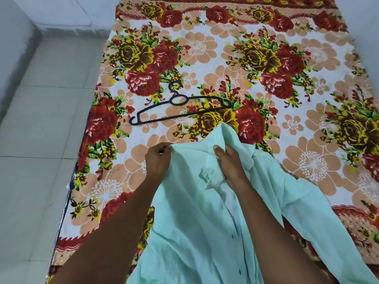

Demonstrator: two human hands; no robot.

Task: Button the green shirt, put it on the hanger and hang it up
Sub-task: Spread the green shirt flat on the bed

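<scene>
Head view, looking down at a bed covered by a floral sheet (225, 48). Pale green shirt (194, 222) lies on the sheet's near part, collar end away from the viewer, dark buttons showing along the front placket. Left hand (158, 160) pinches the shirt's shoulder edge with curled fingers. Right hand (229, 160) grips bunched fabric at the collar. Black hanger (178, 107) lies flat on the sheet just beyond the shirt, apart from both hands. Grey tiled floor (41, 119) at left.
</scene>
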